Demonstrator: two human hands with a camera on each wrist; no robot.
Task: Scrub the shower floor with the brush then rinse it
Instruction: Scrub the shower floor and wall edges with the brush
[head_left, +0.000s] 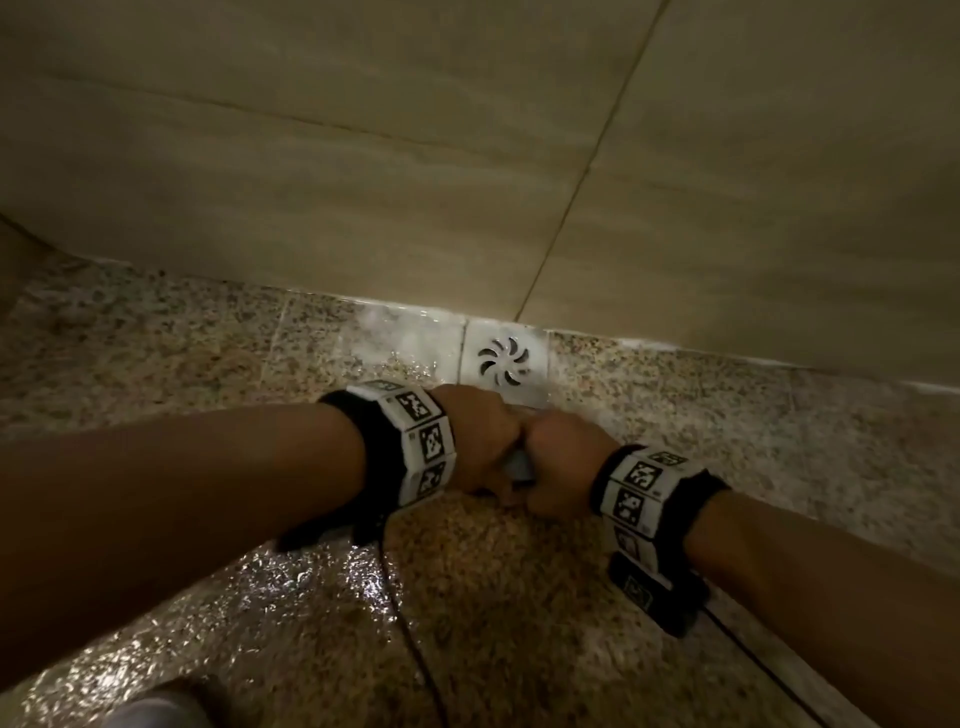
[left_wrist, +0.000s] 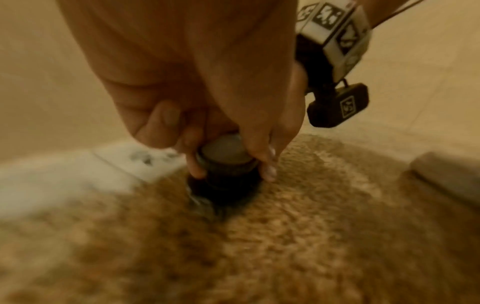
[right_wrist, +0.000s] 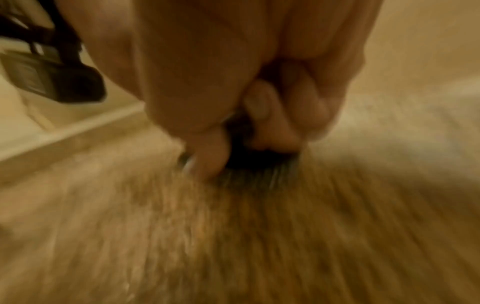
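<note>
A small round brush (left_wrist: 226, 162) with a dark body and a grey top stands bristles-down on the speckled granite shower floor (head_left: 519, 597). My left hand (head_left: 483, 441) and right hand (head_left: 566, 462) are pressed together over it, and both curl their fingers round it. Only a grey sliver of the brush (head_left: 519, 467) shows between them in the head view. The blurred right wrist view has my right hand (right_wrist: 259, 127) wrapped round the dark brush (right_wrist: 249, 160), its bristles splayed on the floor. The hands sit just in front of the white floor drain (head_left: 504, 361).
White foam (head_left: 395, 332) lies along the wall foot left of the drain (left_wrist: 145, 158). Beige wall tiles (head_left: 363, 156) rise directly behind. The floor is wet and shiny at the lower left (head_left: 311, 587). A grey object (head_left: 150, 709) sits at the bottom edge.
</note>
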